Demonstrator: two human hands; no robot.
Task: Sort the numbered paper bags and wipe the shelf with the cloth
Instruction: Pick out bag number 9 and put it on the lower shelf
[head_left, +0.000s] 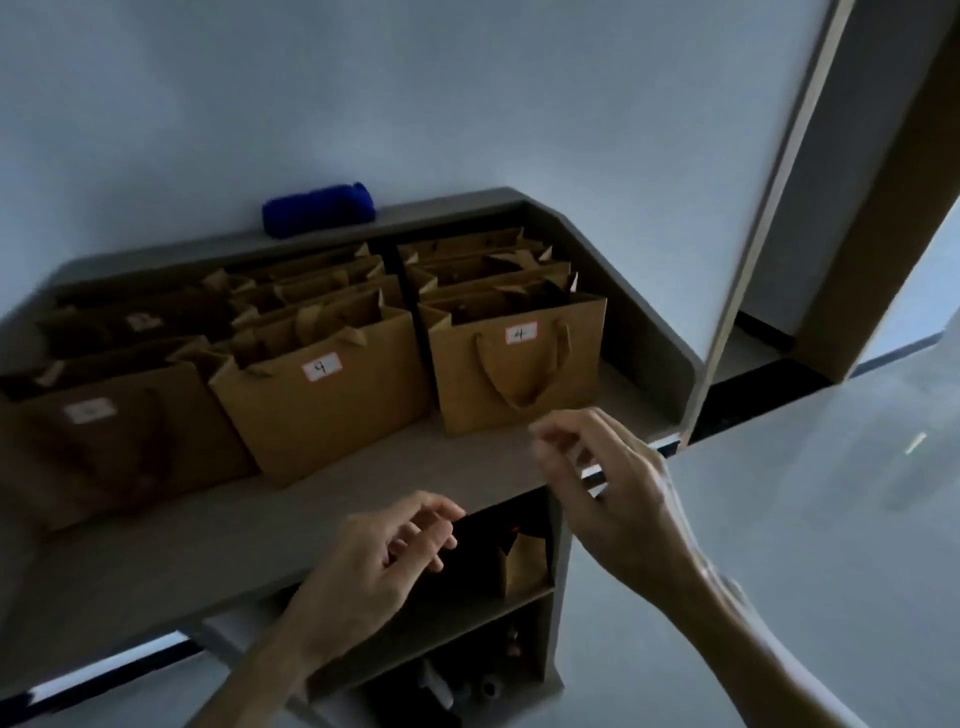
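Several brown paper bags stand in rows on the grey shelf top. At the front right a bag bears a white label that reads 4. The bag left of it carries a similar label. A darker bag stands at the far left, its label blurred. A rolled blue cloth lies on the back ledge against the wall. My right hand hovers just in front of the right bag, fingers loosely curled, holding nothing. My left hand hangs over the shelf's front edge, also empty.
A raised rim runs along the back and right side of the shelf. Below the top, an open compartment holds another small paper bag, and a lower one holds dim small objects. A pale door edge stands to the right.
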